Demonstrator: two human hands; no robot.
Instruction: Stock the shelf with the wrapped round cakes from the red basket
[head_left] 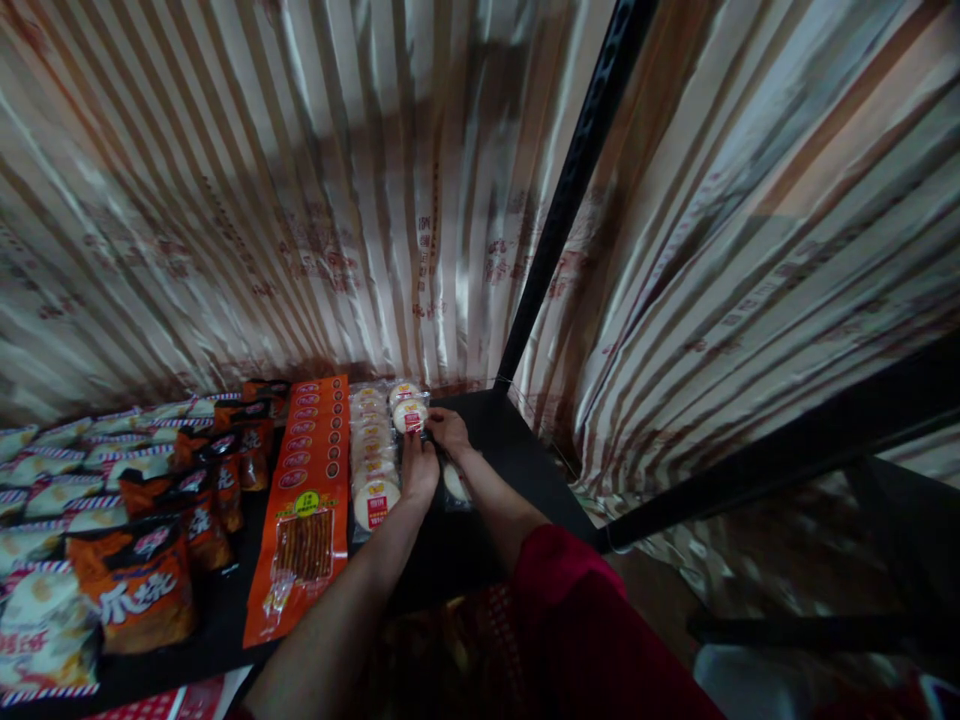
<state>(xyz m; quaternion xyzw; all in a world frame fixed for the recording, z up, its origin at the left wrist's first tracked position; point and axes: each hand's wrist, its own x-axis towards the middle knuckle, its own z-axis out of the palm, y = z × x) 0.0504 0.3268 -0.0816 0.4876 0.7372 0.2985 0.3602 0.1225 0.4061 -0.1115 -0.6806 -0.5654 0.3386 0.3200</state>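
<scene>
Both my hands are over the right end of a black shelf. My left hand (420, 470) has its fingers closed on the near edge of a clear packet of round white rice crackers (409, 414) with a red label. At the packet's right side my right hand (448, 432) pinches its edge. This packet overlaps another one behind it. Just left stands a row of overlapping rice cracker packets (373, 505). Another white cracker packet (454, 486) lies flat beneath my right wrist, partly hidden by it.
Long orange snack packs (307, 500) lie left of the crackers. Farther left are rows of orange-and-black bags (139, 590) and white striped bags (45, 630). A black upright post (555, 220) rises at the shelf's back corner. Pleated printed sheeting (360, 200) hangs behind.
</scene>
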